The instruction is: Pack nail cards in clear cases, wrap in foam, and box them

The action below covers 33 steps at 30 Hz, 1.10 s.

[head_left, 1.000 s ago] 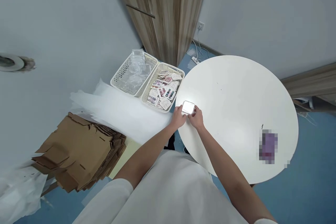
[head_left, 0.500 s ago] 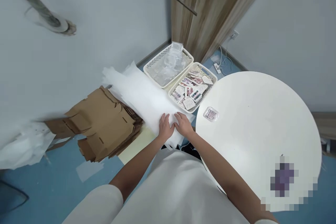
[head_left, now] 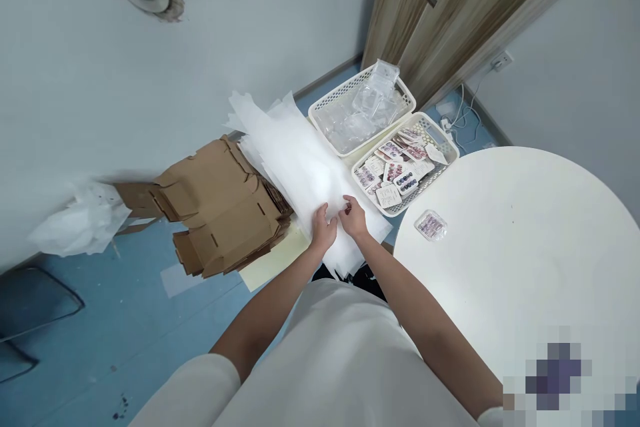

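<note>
Head view: the round white table (head_left: 525, 247) occupies the right of the frame, its curved edge running near the right forearm, with broad room around a small clear case (head_left: 431, 225); blue floor (head_left: 145, 347) extends across the lower left. Just below the frame's centre, the left hand (head_left: 324, 230) shows thumb and fingers parted, while the right hand (head_left: 353, 219) is curled; whether its fingertips pinch anything cannot be told. White sheets (head_left: 295, 147) lie beneath both hands, reaching toward the upper left between flattened cardboard (head_left: 225, 203) and two baskets (head_left: 456, 153).
</note>
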Available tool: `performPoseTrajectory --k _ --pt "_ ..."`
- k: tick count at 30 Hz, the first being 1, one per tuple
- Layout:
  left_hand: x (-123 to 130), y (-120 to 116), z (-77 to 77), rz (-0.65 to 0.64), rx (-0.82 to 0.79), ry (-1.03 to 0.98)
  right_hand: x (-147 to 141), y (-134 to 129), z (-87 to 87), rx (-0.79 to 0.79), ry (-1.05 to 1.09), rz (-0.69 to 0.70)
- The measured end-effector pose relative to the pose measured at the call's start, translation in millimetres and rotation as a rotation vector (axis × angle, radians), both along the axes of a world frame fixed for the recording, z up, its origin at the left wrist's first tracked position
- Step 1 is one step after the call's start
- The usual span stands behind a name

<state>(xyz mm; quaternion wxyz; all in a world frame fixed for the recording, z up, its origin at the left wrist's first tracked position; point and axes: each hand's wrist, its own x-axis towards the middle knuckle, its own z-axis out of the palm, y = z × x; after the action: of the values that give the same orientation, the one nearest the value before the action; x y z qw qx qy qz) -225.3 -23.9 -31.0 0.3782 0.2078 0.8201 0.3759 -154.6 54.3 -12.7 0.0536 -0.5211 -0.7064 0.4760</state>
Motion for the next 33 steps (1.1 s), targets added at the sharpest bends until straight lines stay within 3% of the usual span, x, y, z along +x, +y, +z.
performPoseTrajectory --k 5,8,13,18,21,24,29,33 --pt "-0.3 2.2 2.1 -0.071 0.0 0.036 -6.6 16.7 4.5 -0.153 0.197 -0.107" --pt "0.2 1.4 2.2 -0.089 -0.014 0.053 -14.6 24.8 5.2 -0.225 0.18 -0.132" --pt "3.3 -2.8 5.9 -0.008 -0.022 -0.019 -21.4 29.6 14.4 -0.001 0.089 0.101" --pt "11.3 -4.1 16.1 0.041 0.015 -0.104 -10.5 33.1 43.0 0.255 0.069 0.431" --pt "16.7 -1.0 21.1 0.035 0.013 -0.112 4.3 38.8 63.1 0.346 0.009 0.548" --pt "22.3 3.8 24.0 0.011 -0.01 -0.08 25.6 44.0 81.9 0.427 -0.025 0.582" --pt "38.6 11.0 29.1 -0.047 -0.069 -0.026 73.3 42.1 111.1 0.521 -0.081 0.527" --pt "66.8 14.0 37.8 -0.11 -0.072 -0.03 121.3 29.8 133.3 0.578 -0.082 0.414"
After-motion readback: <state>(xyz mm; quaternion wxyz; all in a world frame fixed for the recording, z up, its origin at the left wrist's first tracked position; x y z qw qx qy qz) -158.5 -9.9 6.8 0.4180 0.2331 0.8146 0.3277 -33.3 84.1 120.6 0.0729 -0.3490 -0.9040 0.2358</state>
